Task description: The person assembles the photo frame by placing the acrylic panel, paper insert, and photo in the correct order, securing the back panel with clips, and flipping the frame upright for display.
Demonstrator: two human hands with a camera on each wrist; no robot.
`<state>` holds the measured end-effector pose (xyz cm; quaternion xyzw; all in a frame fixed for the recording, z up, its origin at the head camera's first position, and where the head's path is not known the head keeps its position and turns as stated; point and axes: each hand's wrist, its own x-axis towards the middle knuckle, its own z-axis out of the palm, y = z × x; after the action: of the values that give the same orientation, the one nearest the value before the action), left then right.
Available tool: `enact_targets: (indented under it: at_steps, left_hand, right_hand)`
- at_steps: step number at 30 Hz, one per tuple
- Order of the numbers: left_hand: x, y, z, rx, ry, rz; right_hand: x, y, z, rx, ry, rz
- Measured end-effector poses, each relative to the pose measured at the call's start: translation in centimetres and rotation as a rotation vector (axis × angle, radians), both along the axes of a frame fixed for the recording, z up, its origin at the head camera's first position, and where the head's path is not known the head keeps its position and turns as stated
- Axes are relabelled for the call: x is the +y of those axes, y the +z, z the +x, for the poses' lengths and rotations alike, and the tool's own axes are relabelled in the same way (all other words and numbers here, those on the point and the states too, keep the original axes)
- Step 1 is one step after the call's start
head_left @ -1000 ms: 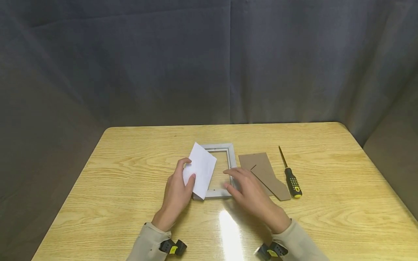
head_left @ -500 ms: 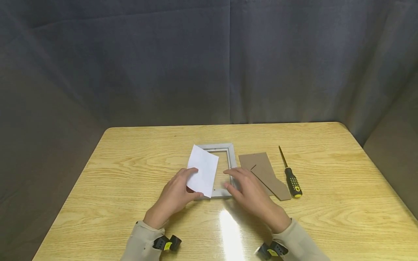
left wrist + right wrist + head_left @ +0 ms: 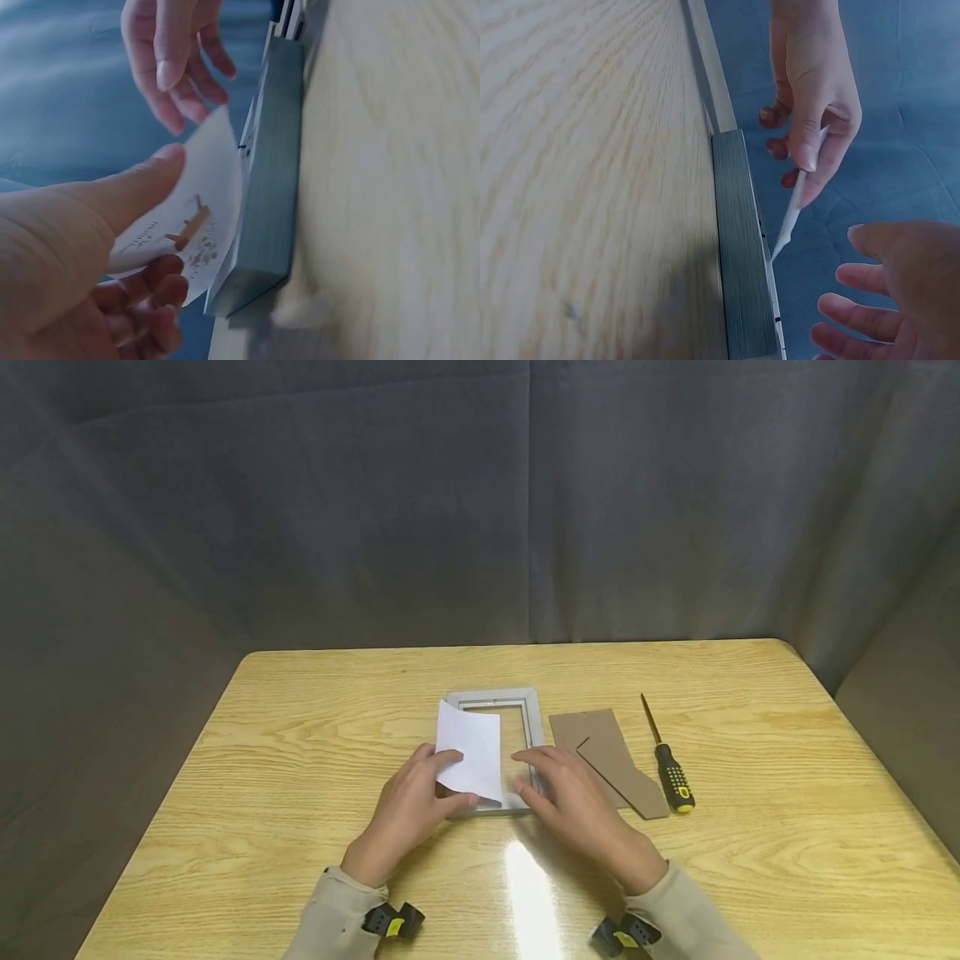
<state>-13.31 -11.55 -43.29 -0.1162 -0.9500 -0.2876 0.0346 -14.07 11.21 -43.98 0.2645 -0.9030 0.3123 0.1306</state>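
My left hand (image 3: 411, 799) pinches a small white paper sheet (image 3: 474, 745) by its left side, thumb near the lower edge. The sheet hangs tilted over the grey picture frame (image 3: 491, 697), which lies on the table. A small brown printed picture and some lettering show on the sheet's underside (image 3: 196, 217) in the left wrist view. By the frame's right side hovers my right hand (image 3: 576, 803), its fingers loosely bent and holding nothing. The right wrist view shows the sheet (image 3: 789, 221) edge-on, its low corner at or very near the frame (image 3: 742, 247).
Just right of the frame lies a brown backing board (image 3: 592, 731) with an angled stand leg (image 3: 645, 795). Beyond it rests a black and yellow screwdriver (image 3: 672, 777), tip pointing away. A dark curtain (image 3: 480, 510) hangs behind the wooden table (image 3: 300, 735).
My left hand has shifted its hold and turned the sheet straighter, lowering it and bringing it slightly right over the frame. The right hand has stayed in place.
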Motion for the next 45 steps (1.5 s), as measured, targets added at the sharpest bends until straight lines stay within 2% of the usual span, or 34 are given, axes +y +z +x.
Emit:
enact_targets:
  at_steps: [6, 15, 21, 35, 45]
  left_hand:
    - [0.7, -0.3, 0.0, -0.009, -0.015, 0.016]
    - [1.0, -0.4, 0.0, -0.030, -0.098, 0.087]
    - [1.0, -0.6, -0.1, -0.009, -0.083, 0.071]
    - [0.9, -1.2, -0.1, 0.110, -0.040, -0.045]
    - [0.9, -1.2, -0.1, 0.088, -0.041, -0.054]
  right_hand:
    - [-0.1, -0.1, -0.1, -0.001, 0.006, 0.002]
    - [-0.2, -0.4, 0.0, -0.018, 0.021, 0.006]
    - [-0.1, -0.3, 0.0, -0.025, 0.011, 0.010]
    - [0.0, -0.2, 0.0, -0.023, -0.001, 0.013]
    - [0.1, -0.2, 0.0, -0.038, -0.015, 0.012]
